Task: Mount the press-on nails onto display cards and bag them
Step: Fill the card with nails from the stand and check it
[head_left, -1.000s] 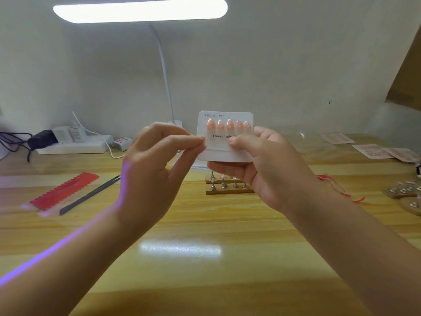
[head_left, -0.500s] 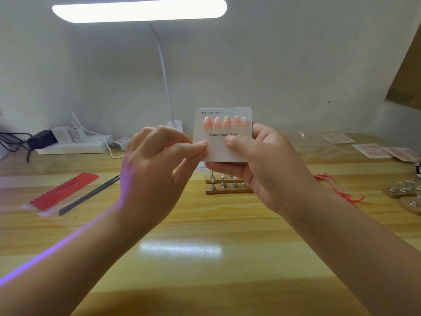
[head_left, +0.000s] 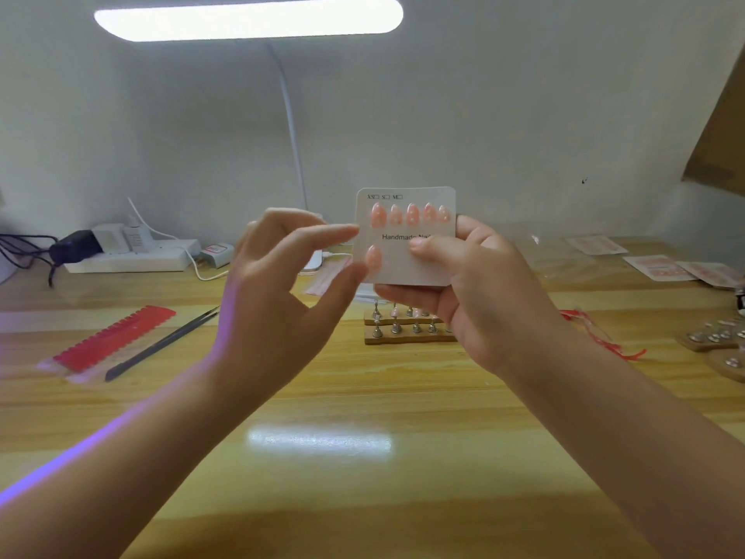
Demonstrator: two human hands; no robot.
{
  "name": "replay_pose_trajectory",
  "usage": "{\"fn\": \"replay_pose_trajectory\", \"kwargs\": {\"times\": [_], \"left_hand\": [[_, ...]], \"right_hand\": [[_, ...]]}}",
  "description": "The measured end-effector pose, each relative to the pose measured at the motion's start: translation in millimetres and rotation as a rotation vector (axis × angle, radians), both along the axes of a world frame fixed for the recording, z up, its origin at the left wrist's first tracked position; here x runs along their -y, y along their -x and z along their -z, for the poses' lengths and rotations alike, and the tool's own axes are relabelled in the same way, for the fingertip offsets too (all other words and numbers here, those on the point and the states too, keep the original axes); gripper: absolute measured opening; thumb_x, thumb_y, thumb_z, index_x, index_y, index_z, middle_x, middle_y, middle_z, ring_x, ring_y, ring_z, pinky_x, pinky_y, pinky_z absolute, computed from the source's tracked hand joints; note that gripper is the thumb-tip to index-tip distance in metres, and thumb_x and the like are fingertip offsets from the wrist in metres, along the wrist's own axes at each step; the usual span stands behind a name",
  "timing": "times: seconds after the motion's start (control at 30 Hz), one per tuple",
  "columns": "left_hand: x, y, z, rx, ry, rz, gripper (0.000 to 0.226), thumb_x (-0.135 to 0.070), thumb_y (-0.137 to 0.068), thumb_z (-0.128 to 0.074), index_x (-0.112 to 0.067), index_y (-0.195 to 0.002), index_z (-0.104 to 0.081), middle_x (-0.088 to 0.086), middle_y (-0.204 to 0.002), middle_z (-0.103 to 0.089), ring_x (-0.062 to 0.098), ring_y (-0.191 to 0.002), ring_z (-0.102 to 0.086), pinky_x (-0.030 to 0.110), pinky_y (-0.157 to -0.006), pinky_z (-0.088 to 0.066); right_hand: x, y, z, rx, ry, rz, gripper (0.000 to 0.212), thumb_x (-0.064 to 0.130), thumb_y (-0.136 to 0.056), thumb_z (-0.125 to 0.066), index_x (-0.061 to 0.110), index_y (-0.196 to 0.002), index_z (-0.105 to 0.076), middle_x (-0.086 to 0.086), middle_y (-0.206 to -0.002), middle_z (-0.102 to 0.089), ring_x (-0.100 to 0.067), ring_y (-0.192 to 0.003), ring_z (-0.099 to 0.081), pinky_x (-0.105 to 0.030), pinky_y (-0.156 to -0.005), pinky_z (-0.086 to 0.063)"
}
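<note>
My right hand (head_left: 475,292) holds a white display card (head_left: 403,274) upright above the table, thumb pressed on its printed front. A row of several pink press-on nails (head_left: 411,215) sits along the card's top. One more pink nail (head_left: 373,257) is stuck at the lower left of the card. My left hand (head_left: 278,300) hovers just left of the card with finger and thumb spread apart, holding nothing. Behind the card stands a wooden block with metal nail holders (head_left: 407,330), some carrying nails.
A red strip sheet (head_left: 113,340) and dark tweezers (head_left: 161,344) lie at the left. A power strip (head_left: 133,256) with plugs sits at the back left, under a desk lamp (head_left: 250,18). Printed cards (head_left: 661,268), a red string (head_left: 600,336) and more holder blocks (head_left: 717,340) are at the right.
My left hand's pinch at the card's left edge has let go and its fingers have spread. A pink nail now shows on the card's lower left. The right hand keeps holding the card.
</note>
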State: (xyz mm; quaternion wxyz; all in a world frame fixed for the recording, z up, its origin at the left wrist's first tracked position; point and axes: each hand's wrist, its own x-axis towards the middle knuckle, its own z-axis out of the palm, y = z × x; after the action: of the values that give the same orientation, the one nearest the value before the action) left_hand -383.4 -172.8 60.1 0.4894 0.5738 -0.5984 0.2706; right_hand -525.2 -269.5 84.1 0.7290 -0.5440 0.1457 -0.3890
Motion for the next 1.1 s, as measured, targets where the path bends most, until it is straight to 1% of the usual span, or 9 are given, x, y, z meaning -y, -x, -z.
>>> {"fn": "replay_pose_trajectory", "kwargs": {"times": [0.23,0.3,0.37,0.47,0.53,0.7,0.83,1.03,1.1], "left_hand": [[1.5,-2.7,2.3,0.205,0.048,-0.076,0.023,-0.033,-0.085,-0.067,-0.013,-0.096,-0.076,0.007,-0.098,-0.064,0.028,-0.083,-0.057,0.043,-0.072,-0.049],[0.9,0.2,1.5,0.087,0.014,-0.026,0.023,-0.036,-0.085,-0.065,-0.019,-0.1,-0.073,0.001,-0.101,-0.062,0.021,-0.088,-0.057,0.031,-0.078,-0.048],[0.2,5.8,0.0,-0.213,-0.056,0.065,0.031,-0.043,-0.082,-0.067,-0.029,-0.109,-0.063,-0.01,-0.107,-0.061,0.007,-0.09,-0.06,0.015,-0.077,-0.048],[2.7,10.9,-1.2,-0.751,-0.219,0.266,0.04,-0.05,-0.072,-0.075,-0.033,-0.105,-0.061,-0.009,-0.099,-0.07,0.003,-0.084,-0.066,0.018,-0.069,-0.052],[4.7,8.8,-1.8,-0.924,-0.329,0.327,0.037,-0.051,-0.065,-0.073,-0.026,-0.092,-0.073,-0.004,-0.087,-0.073,0.006,-0.078,-0.066,0.022,-0.069,-0.048],[5.3,5.7,-1.6,-1.005,-0.458,0.378,0.03,-0.048,-0.068,-0.07,-0.026,-0.087,-0.076,-0.001,-0.087,-0.074,0.008,-0.077,-0.066,0.026,-0.069,-0.047],[7.4,7.3,0.6,-1.035,-0.436,0.355,0.02,-0.042,-0.068,-0.07,-0.025,-0.077,-0.076,-0.002,-0.08,-0.073,0.006,-0.07,-0.064,0.024,-0.065,-0.046],[8.5,2.8,0.3,-1.171,-0.407,0.348,0.014,-0.029,-0.061,-0.073,-0.017,-0.069,-0.072,0.0,-0.069,-0.068,0.007,-0.06,-0.059,0.025,-0.064,-0.041],[9.0,2.7,1.3,-1.17,-0.411,0.341,0.017,-0.028,-0.06,-0.073,-0.015,-0.071,-0.072,0.0,-0.068,-0.068,0.007,-0.059,-0.059,0.025,-0.063,-0.041]], "right_hand": [[-1.0,-1.2,0.6,-0.008,0.032,-0.018,0.017,-0.003,-0.093,-0.052,0.007,-0.103,-0.061,-0.015,-0.1,-0.071,-0.026,-0.083,-0.073,-0.036,-0.065,-0.06],[-0.5,-1.4,1.5,-0.014,0.035,-0.012,0.017,-0.002,-0.094,-0.052,0.008,-0.104,-0.062,-0.014,-0.1,-0.071,-0.025,-0.084,-0.073,-0.036,-0.066,-0.06],[0.0,-1.5,1.8,-0.013,0.037,-0.005,0.017,-0.001,-0.094,-0.053,0.01,-0.103,-0.062,-0.012,-0.1,-0.071,-0.025,-0.085,-0.073,-0.037,-0.069,-0.06],[-0.3,-2.3,2.4,-0.004,0.046,0.007,0.018,-0.001,-0.094,-0.053,0.013,-0.1,-0.064,-0.01,-0.097,-0.073,-0.024,-0.085,-0.073,-0.038,-0.07,-0.061],[-0.6,-2.8,3.4,-0.015,0.061,0.021,0.018,0.0,-0.093,-0.054,0.014,-0.098,-0.064,-0.008,-0.096,-0.073,-0.023,-0.085,-0.073,-0.038,-0.071,-0.061],[1.0,-3.8,7.5,-0.086,0.114,0.053,0.019,0.003,-0.093,-0.056,0.019,-0.096,-0.065,0.0,-0.091,-0.074,-0.017,-0.084,-0.073,-0.036,-0.074,-0.061],[4.3,-2.9,10.8,-0.144,0.155,0.056,0.022,0.005,-0.093,-0.057,0.025,-0.091,-0.067,0.005,-0.087,-0.074,-0.014,-0.082,-0.069,-0.03,-0.074,-0.06],[7.3,-7.3,16.6,-0.199,0.154,0.028,0.018,0.009,-0.093,-0.058,0.024,-0.09,-0.068,0.003,-0.084,-0.072,-0.018,-0.074,-0.065,-0.038,-0.075,-0.053],[9.2,-8.2,18.2,-0.197,0.136,0.018,0.018,0.008,-0.092,-0.059,0.023,-0.09,-0.068,0.003,-0.085,-0.073,-0.016,-0.072,-0.066,-0.034,-0.07,-0.055]]}}
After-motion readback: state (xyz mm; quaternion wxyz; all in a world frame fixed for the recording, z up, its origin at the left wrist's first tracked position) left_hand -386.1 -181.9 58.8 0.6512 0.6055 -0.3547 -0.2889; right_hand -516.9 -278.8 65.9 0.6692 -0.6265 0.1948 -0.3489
